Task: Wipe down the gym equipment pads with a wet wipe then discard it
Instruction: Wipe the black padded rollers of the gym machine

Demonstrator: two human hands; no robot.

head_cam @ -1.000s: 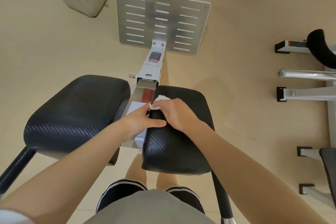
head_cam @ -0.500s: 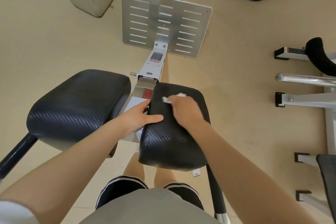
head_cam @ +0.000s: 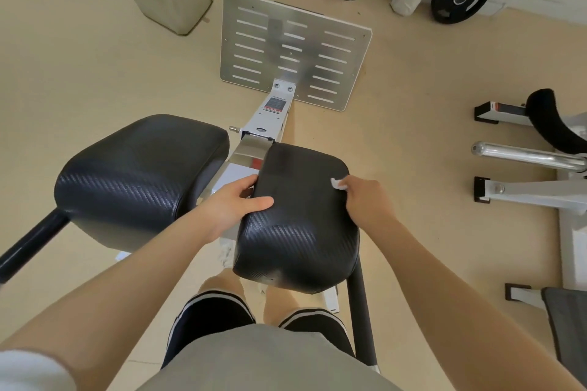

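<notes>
The floor (head_cam: 95,79) of a gym room is beige, with two black pads above it. The left hand (head_cam: 233,203) grips the inner edge of the right pad (head_cam: 298,219), thumb on top. The right hand (head_cam: 365,200) pinches a white wipe (head_cam: 339,183) against the pad's right edge. Wiping seems in progress; next, the left pad (head_cam: 139,168) probably needs wiping, then the wipe is thrown away.

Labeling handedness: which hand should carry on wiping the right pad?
Right. The right hand already holds the wet wipe against the right pad. The left hand grips the pad's inner edge, bracing it.
</notes>
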